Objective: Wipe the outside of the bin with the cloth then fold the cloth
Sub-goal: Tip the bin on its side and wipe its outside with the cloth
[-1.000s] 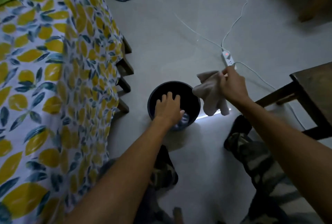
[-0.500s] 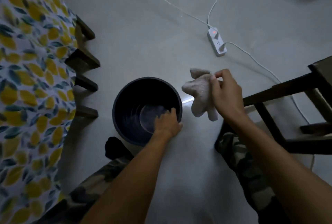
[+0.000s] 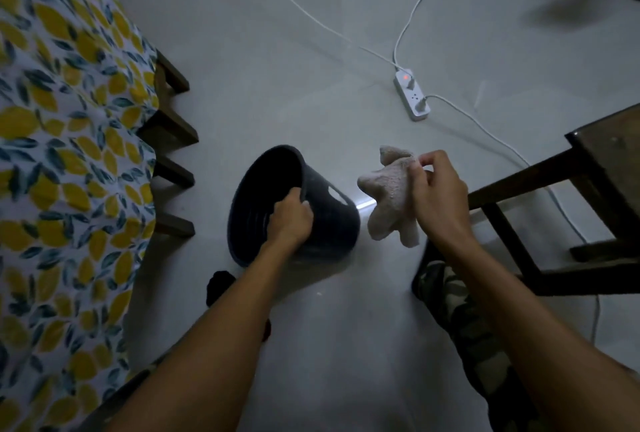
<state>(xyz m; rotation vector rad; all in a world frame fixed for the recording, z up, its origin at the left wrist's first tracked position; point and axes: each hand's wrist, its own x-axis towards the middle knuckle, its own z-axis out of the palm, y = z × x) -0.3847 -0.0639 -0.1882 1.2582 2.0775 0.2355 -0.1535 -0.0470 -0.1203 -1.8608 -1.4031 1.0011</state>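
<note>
A dark round bin (image 3: 329, 223) rests on the pale floor, tipped so its mouth faces left and its outer wall faces right. My left hand (image 3: 289, 220) grips the bin's rim, fingers inside and thumb outside. My right hand (image 3: 438, 199) hangs just right of the bin and holds a crumpled beige cloth (image 3: 391, 196). The cloth dangles a short way from the bin's side, not touching it.
A bed with a lemon-print cover (image 3: 69, 161) and dark wooden legs (image 3: 169, 133) fills the left. A wooden stool (image 3: 588, 196) stands at right. A white power strip (image 3: 412, 94) with cords lies on the floor beyond. My camouflage-trousered leg (image 3: 460, 320) is below right.
The bin has gone from upright to tilted on its side under my left hand. My right hand with the cloth has stayed beside it.
</note>
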